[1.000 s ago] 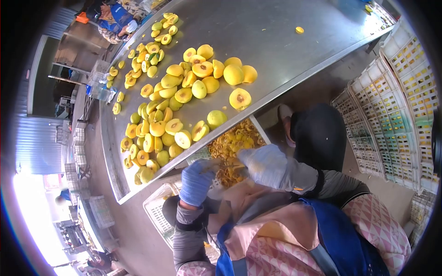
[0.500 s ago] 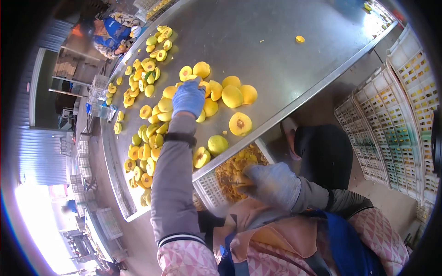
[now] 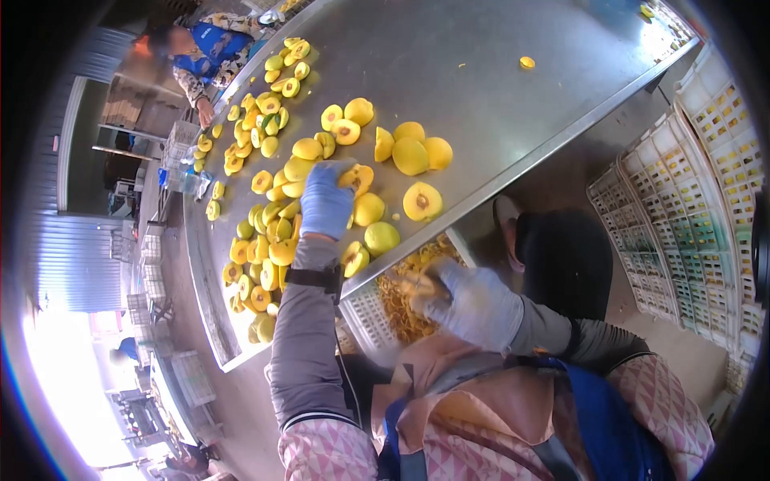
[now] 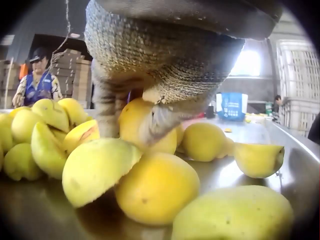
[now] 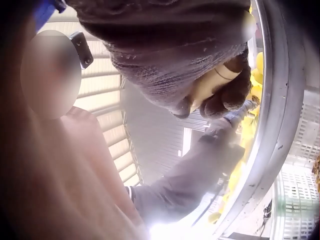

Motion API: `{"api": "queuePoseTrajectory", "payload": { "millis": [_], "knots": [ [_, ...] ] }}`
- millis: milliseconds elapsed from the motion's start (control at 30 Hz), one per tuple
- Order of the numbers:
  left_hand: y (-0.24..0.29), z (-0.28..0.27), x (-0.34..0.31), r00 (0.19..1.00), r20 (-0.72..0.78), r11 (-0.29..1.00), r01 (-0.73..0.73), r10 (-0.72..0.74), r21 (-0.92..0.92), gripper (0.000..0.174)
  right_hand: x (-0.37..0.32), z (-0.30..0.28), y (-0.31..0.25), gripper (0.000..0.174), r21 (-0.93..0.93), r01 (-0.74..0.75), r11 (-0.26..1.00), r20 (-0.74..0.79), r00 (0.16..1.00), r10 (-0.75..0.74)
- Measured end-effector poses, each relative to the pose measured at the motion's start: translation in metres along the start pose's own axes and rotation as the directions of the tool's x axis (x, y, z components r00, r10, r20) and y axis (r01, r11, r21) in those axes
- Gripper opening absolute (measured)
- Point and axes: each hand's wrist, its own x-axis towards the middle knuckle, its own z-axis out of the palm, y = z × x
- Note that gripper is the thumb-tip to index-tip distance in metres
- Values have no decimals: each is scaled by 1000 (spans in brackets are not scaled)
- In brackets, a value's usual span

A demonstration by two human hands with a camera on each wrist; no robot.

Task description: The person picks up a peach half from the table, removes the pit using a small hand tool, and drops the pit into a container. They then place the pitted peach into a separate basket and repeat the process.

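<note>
My gloved left hand (image 3: pixel 327 200) reaches over the steel table and grips a halved yellow peach (image 3: pixel 358 178), its cut face with the brown hollow showing. In the left wrist view, fingers come down around this peach (image 4: pixel 134 121), among other halves lying close by. My gloved right hand (image 3: pixel 479 309) is curled in front of the body, above a white crate (image 3: pixel 369 317) of orange-yellow scraps. It holds a tool with a pale, rounded handle (image 5: pixel 215 82); the tool's working end is blurred in the head view.
Many peach halves (image 3: pixel 261 248) lie heaped along the left of the steel table (image 3: pixel 481 112). Stacked white crates (image 3: pixel 666 208) stand at the right, beyond the table's raised edge (image 3: pixel 513 180). Another person (image 3: pixel 212 52) in a blue vest works at the far left side.
My left hand has gone from beside the right hand, over the crate, up to the pile and taken hold of a peach half. The right hand stays over the crate with its tool.
</note>
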Motion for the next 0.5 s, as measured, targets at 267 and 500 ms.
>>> {"api": "queuePoseTrajectory", "payload": {
  "millis": [267,500],
  "knots": [
    [92,-85,-81,825,446,459,564,-347,-686,51,15,13,4,46,263,91,961,-245,969,-25],
    [154,-45,-136,734,372,-288,246,-568,-925,74,10,27,-5,30,721,-433,541,344,901,263]
  ]
}}
